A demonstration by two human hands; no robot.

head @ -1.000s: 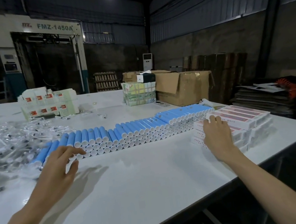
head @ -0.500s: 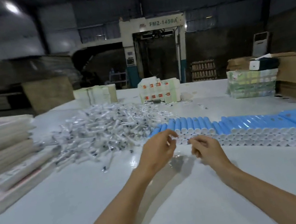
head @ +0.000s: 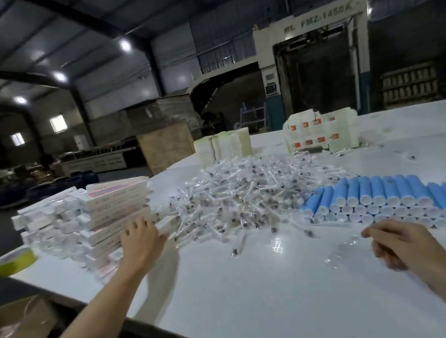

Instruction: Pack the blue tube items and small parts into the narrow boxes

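Left hand [head: 142,240] is out flat with the fingers spread, resting against the near face of the messy stack of narrow boxes [head: 112,212] at the left end of the white table [head: 266,302]. Right hand [head: 397,246] hangs low over the table with loosely curled fingers, just beside a scrap of clear wrapper [head: 343,252] - can't tell if it's pinching anything.

The blue tubes [head: 381,196] lie in a stacked row on the right, white caps facing the person. The heap of small wrapped parts [head: 249,194] sits between the tubes and the boxes.

My take on handling:
- The boxes look like thin white card, so probably light and easy to crush. I'd slide 1 off the top and hold it by its 2 long edges, not squeeze the flat faces. That stack is uneven, so pulling from the middle could bring it down.
- The tubes look smooth and round and will likely roll. Grab 1 from the top layer near the cap end - tugging a lower one would probably shift its neighbours.
- The small parts seem to be in slick clear sleeves, all tangled together. Pinch 1 by its end and lift it straight out.
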